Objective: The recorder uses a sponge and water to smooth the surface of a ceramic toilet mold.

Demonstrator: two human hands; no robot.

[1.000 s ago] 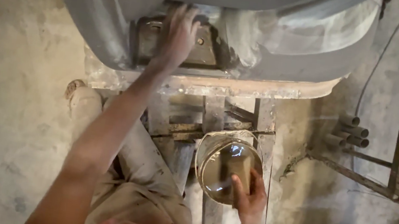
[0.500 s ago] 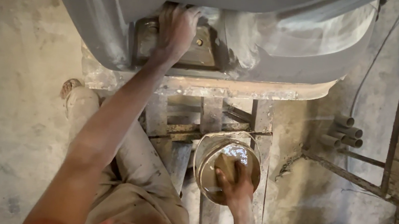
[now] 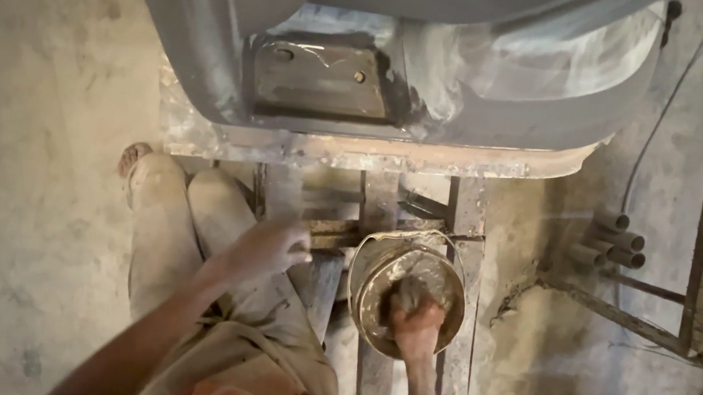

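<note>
Moulded shell (image 3: 446, 63): a grey, smooth body with a dull sheen, streaked with pale dried smears.
Inset plate (image 3: 323, 77): flat metal, dark and scuffed, marked by two small fasteners.
Stand (image 3: 464, 242): rusted metal bars, caked with dried, crusty residue.
Tin (image 3: 408, 285): a round metal can, coated inside and out with thick brownish paste.
Right hand (image 3: 418, 324): fingers smeared with the same paste.
Trousers (image 3: 252, 368): coarse cloth, dusted and stained.
Floor (image 3: 11, 175): rough, matt concrete.
Pipes (image 3: 614, 241): dull grey tubing.
</note>
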